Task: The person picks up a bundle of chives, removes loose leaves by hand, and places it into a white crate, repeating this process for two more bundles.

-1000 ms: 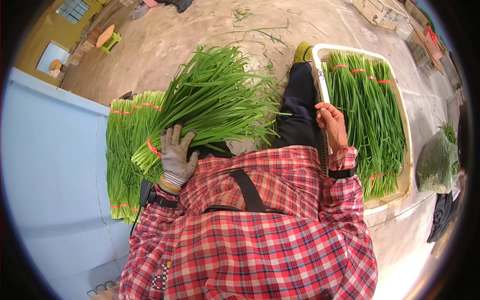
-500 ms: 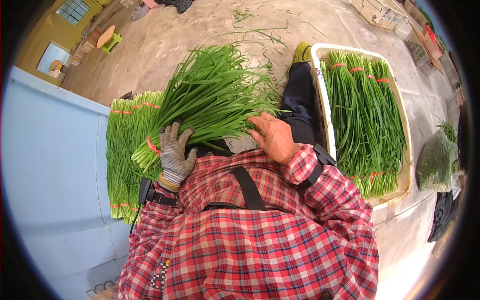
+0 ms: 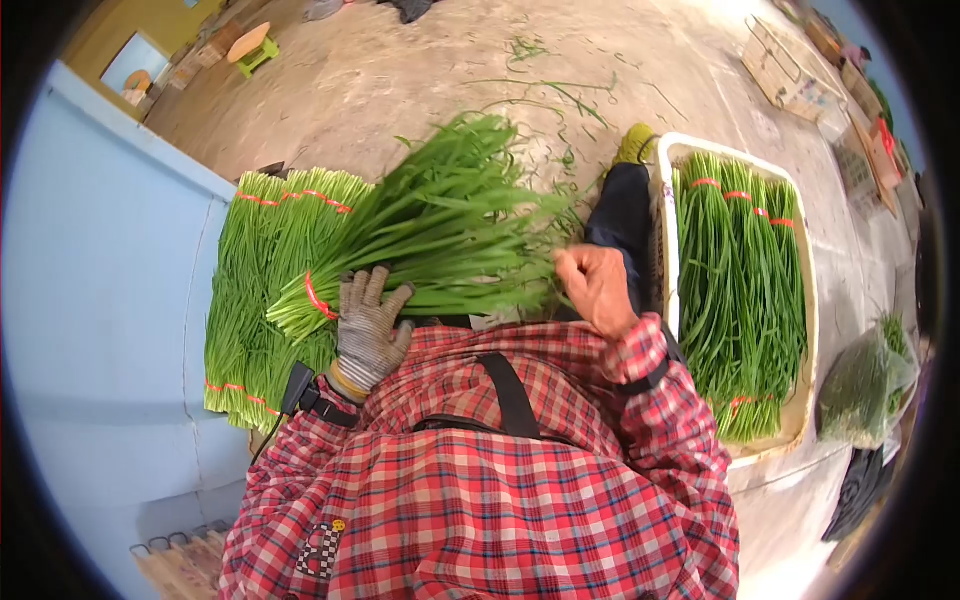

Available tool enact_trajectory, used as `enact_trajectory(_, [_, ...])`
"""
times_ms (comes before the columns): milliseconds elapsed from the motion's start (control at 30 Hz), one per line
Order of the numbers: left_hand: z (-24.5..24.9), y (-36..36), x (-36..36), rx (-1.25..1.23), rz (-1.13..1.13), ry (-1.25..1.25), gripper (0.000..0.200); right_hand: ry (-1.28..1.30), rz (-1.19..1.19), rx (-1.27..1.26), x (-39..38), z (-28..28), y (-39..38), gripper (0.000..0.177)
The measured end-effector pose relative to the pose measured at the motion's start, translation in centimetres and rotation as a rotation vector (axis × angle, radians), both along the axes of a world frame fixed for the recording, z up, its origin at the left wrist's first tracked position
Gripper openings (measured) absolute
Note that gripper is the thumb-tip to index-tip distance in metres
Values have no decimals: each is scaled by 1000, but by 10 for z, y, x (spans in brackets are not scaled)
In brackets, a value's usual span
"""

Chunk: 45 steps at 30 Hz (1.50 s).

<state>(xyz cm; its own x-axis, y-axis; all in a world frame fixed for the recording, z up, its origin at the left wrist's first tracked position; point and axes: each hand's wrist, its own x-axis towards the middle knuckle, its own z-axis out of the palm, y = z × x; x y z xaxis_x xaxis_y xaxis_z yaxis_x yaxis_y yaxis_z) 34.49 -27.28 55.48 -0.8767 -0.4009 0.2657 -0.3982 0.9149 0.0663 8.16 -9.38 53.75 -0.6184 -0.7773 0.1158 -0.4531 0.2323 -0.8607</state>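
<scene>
A bunch of garlic chives [image 3: 440, 220] lies across my lap, its pale stem ends bound by a red band and its green leaves fanned toward the upper right. My left hand [image 3: 372, 325], in a grey striped glove, holds it down just above the band, fingers slightly spread on the leaves. At the leaf tips, my bare right hand [image 3: 598, 285] is closed, thumb and fingers curled together; anything inside them is too small to make out. The leaf tips near it are blurred. More banded bunches [image 3: 250, 300] lie stacked at left, beside the lap bunch.
A white plastic crate [image 3: 668, 240] at right holds several banded chive bunches. Loose leaf scraps [image 3: 570, 100] litter the floor ahead. A clear bag of greens [image 3: 865, 385] stands farther right. The light blue panel [image 3: 120, 300] borders the left side.
My right hand has moved right, away from the bunch, and its fingers have curled in. The leaves have shifted and blurred. My left hand stays on the bunch. The whole view has tilted slightly.
</scene>
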Motion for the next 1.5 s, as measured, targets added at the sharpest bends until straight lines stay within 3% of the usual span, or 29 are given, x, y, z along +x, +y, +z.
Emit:
enact_trajectory(33, [0,2,3,15,-19,-18,50,-65,76,-73,12,28,1,36])
enact_trajectory(67, [1,5,5,30,-43,-40,49,74,228,-219,23,33,-4,32])
enact_trajectory(133, [3,10,9,33,-40,-52,47,387,440,-280,52,58,-20,7])
enact_trajectory(233, [2,20,11,-39,-76,-17,39,635,539,-425,89,64,-69,52])
enact_trajectory(267, [0,22,12,-44,-81,-14,39,640,533,-427,94,62,-85,52])
enact_trajectory(333, [-1,24,12,75,-37,-164,41,834,292,-272,94,50,-107,45])
enact_trajectory(367, [-4,23,16,148,-35,-166,39,774,290,-36,98,40,-106,45])
enact_trajectory(467, [-14,25,26,62,-50,-78,41,694,420,120,121,11,-75,48])
enact_trajectory(633, [-18,25,28,21,-44,-38,40,634,530,136,132,-1,-48,62])
enact_trajectory(733, [-5,24,32,143,-129,32,38,600,493,109,132,-1,-53,57])
enact_trajectory(800, [1,22,46,72,-183,114,28,540,557,205,119,12,-57,71])
enact_trajectory(867, [-3,22,71,227,-268,263,22,453,546,198,105,6,-63,83])
enact_trajectory(933, [-18,26,96,187,-159,355,20,374,527,219,94,-7,-66,92])
enact_trajectory(1000, [-35,24,117,612,388,597,19,315,479,96,88,-41,-73,95])
enact_trajectory(1067, [-55,-10,120,678,493,550,22,289,472,52,84,-52,-79,94])
enact_trajectory(1133, [-85,-36,100,1092,409,856,26,142,457,-64,71,-62,-78,90])
enact_trajectory(1200, [-129,-80,104,750,231,419,32,175,452,-159,64,-74,-76,83])
enact_trajectory(1233, [-128,-88,85,680,246,398,39,120,470,-211,59,-70,-71,79])
enact_trajectory(1300, [-135,-128,68,831,154,284,51,120,505,-332,49,-67,-67,76])
enact_trajectory(1333, [-81,-99,41,1616,-87,717,59,76,462,-324,48,-64,-71,73])
enact_trajectory(1367, [-8,-65,11,1500,-186,712,72,-47,467,-298,44,-44,-71,68])
enact_trajectory(1433, [38,-79,-20,1124,-396,706,83,-345,592,-436,31,-2,-75,58])
enact_trajectory(1500, [77,-75,-46,1225,-506,642,82,-459,680,-526,16,29,-59,54])
